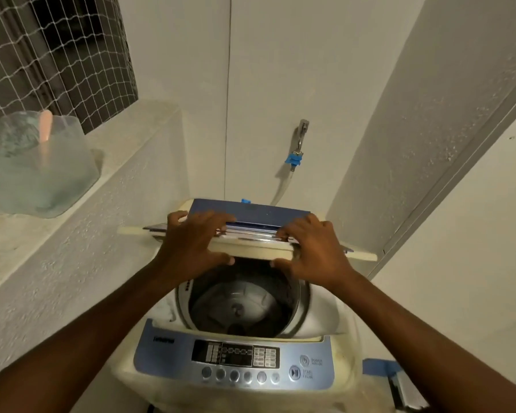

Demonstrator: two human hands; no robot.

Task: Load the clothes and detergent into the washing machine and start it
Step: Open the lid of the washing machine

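A top-loading washing machine (337,320) stands below me, cream with a blue control panel (236,360) at its front. Its folding lid (251,248) is raised and folded at the back. My left hand (191,245) grips the lid's left part, fingers over the top edge and thumb underneath. My right hand (313,248) grips the lid's right part the same way. The steel drum (242,305) is open to view and looks bare of clothes. A clear plastic tub of bluish detergent powder (36,168) with a pale scoop handle in it rests on the ledge at left.
A wall tap (300,138) with a blue connector and hose hangs behind the machine. A netted window (57,55) is at upper left above the stone ledge (18,234). White walls close in on both sides. A blue-edged object (396,380) lies at lower right.
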